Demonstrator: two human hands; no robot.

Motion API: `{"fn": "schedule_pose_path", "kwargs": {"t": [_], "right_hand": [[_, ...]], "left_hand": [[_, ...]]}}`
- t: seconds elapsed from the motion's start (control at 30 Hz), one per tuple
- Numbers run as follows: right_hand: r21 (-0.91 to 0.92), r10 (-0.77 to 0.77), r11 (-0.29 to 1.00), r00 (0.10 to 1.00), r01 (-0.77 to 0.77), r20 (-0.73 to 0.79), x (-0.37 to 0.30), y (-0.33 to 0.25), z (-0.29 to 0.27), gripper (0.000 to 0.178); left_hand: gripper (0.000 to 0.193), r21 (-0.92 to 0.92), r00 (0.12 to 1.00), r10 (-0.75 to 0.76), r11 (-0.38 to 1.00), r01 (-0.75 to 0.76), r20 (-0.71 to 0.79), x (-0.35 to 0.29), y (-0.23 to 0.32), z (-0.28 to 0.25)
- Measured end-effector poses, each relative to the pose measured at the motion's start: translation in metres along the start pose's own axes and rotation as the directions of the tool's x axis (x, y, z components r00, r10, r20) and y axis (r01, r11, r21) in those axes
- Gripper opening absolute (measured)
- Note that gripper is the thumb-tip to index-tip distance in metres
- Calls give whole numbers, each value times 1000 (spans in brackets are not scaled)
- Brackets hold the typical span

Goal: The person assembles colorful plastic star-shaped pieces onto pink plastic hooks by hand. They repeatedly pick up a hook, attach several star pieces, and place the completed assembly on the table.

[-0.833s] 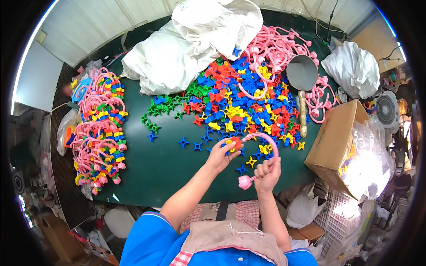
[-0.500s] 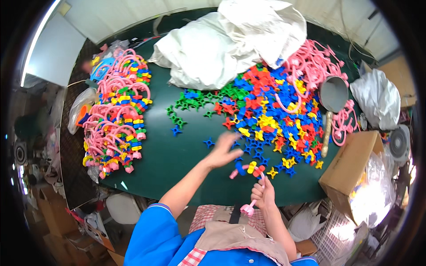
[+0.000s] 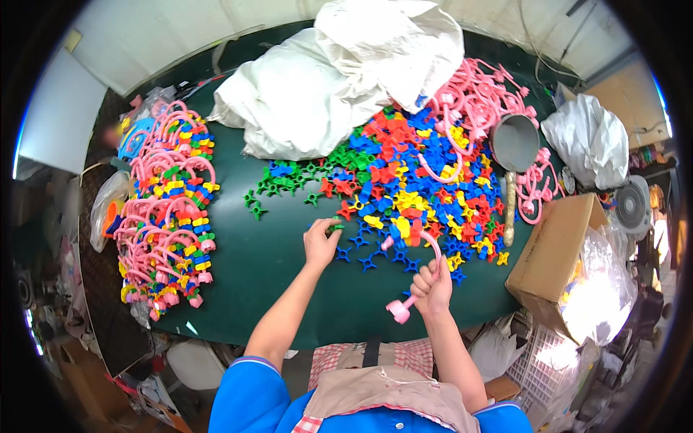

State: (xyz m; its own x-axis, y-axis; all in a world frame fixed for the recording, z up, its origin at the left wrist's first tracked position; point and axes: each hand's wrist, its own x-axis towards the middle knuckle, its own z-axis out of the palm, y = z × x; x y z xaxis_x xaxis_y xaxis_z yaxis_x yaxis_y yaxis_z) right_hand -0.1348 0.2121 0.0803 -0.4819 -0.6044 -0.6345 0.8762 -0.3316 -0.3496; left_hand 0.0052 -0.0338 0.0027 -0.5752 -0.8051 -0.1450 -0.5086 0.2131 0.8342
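My right hand [image 3: 432, 290] is closed around a pink curved plastic rod [image 3: 435, 244] near the front of the table. One end of the rod has a flower-shaped cup [image 3: 398, 311] that juts out below my fist. Near its other end sit coloured pieces, among them a yellow piece [image 3: 403, 231] and a red one; against the pile behind, I cannot make out every piece. To the left, my left hand [image 3: 320, 243] pinches a small green star-shaped piece [image 3: 336, 226] between thumb and fingers. Loose blue star-shaped pieces [image 3: 369, 262] lie just right of it.
A heap of red, blue, yellow and green pieces [image 3: 404, 169] covers the middle right. Finished-looking pink rods with pieces [image 3: 170, 209] are stacked left. A white sack [image 3: 289, 108], more pink rods [image 3: 480, 94], a grey pan [image 3: 515, 143] and a cardboard box [image 3: 552, 252] stand around.
My left hand has gone from open fingers near the blue pieces to pinching a green piece, farther left. My right hand has raised the rod slightly away from me. The whole view has shifted.
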Motion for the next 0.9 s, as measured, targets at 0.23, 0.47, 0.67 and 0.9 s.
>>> {"fn": "schedule_pose_path", "kwargs": {"t": [0.23,0.47,0.67,0.9], "right_hand": [[-70,-160,984,985,164,63,6,4,36,46],[-91,13,996,996,-4,90,3,-23,5,46],[-729,267,678,955,-90,129,29,-44,-22,37],[-915,-531,-124,754,383,387,224,-161,28,67]], "left_hand": [[18,-841,821,-217,-4,540,528,-24,71,47],[11,-713,665,-270,-162,682,697,-39,85,54],[34,-467,632,-243,493,734,736,-29,129,16],[55,-193,863,-330,885,424,383,-91,138,-74]]}}
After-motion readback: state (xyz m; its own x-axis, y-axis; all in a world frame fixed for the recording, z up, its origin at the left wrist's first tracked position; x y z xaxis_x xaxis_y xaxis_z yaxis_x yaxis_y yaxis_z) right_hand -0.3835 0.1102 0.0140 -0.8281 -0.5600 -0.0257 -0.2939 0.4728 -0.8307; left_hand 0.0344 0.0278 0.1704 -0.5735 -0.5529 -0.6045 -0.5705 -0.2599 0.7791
